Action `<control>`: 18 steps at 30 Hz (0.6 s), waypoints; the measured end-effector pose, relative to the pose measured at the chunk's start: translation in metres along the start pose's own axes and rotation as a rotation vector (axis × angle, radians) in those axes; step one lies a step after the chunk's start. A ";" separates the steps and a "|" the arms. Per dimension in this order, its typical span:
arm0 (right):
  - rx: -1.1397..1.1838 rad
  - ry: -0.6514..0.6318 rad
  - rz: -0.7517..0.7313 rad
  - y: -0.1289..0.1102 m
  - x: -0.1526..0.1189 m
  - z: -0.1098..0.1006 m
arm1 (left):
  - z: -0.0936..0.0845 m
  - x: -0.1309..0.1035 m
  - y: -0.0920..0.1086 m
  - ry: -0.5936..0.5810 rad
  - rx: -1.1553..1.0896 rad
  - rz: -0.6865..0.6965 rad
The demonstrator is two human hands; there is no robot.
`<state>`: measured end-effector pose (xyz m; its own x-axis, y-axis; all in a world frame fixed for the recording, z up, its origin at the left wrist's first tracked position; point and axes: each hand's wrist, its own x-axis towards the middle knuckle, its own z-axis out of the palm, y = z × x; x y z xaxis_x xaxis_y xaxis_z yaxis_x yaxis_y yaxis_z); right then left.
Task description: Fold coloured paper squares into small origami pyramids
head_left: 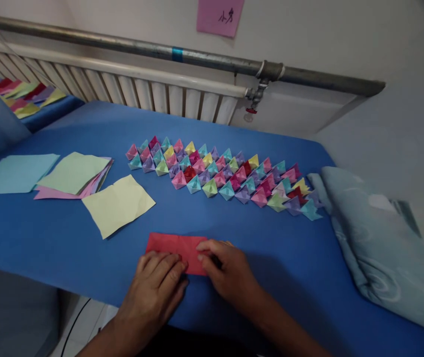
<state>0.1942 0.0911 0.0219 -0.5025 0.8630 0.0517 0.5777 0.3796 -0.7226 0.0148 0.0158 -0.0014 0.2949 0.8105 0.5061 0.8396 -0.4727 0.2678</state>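
Note:
A folded sheet of red paper (170, 243) lies on the blue surface in front of me. My left hand (155, 285) is curled over its lower left part, fingers close together and pressing on the paper. At the right end of the sheet, my right hand (226, 270) has its thumb and bent index finger on the paper, holding that edge. The other right fingers are tucked behind and partly hidden. Beyond the hands stand rows of small folded paper pieces (210, 187) in many colours.
A pale yellow sheet (119, 204), a stack of coloured sheets (74, 172) and a light blue sheet (14, 172) lie to the left. A folded grey-green blanket (379, 248) is at the right. Behind the blue table (96, 124) are a radiator (145, 91) and a pipe (122, 42).

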 end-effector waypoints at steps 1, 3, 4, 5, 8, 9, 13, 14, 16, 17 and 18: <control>0.058 -0.014 0.039 -0.002 0.000 -0.001 | 0.000 0.000 0.000 0.016 0.002 0.005; 0.157 -0.072 0.100 -0.003 0.000 -0.005 | 0.001 0.000 0.000 0.044 0.003 0.013; 0.184 -0.088 0.115 -0.002 -0.001 -0.009 | 0.000 -0.001 0.000 0.047 0.004 0.011; 0.190 -0.078 0.108 -0.001 -0.001 -0.013 | -0.001 -0.003 -0.001 0.057 0.008 0.006; 0.105 0.077 -0.078 0.008 -0.005 -0.025 | -0.005 -0.008 -0.005 0.059 0.035 -0.033; 0.069 0.098 -0.189 0.010 -0.006 -0.027 | -0.007 -0.011 -0.006 0.059 0.042 -0.047; -0.129 -0.036 -0.430 0.013 -0.013 -0.023 | -0.013 -0.018 -0.012 0.035 0.013 -0.072; -0.181 -0.040 -0.457 0.012 -0.013 -0.019 | -0.013 -0.020 -0.012 0.031 0.005 -0.077; -0.271 -0.011 -0.491 0.011 -0.013 -0.009 | -0.014 -0.021 -0.013 0.027 -0.007 -0.076; -0.304 0.009 -0.495 0.011 -0.013 -0.005 | -0.013 -0.021 -0.012 0.028 -0.009 -0.075; -0.325 0.025 -0.492 0.012 -0.013 -0.002 | -0.013 -0.020 -0.011 0.030 -0.010 -0.075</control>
<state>0.2087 0.0853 0.0139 -0.7482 0.5658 0.3467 0.4498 0.8165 -0.3618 -0.0066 0.0005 -0.0036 0.2172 0.8331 0.5086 0.8544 -0.4143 0.3136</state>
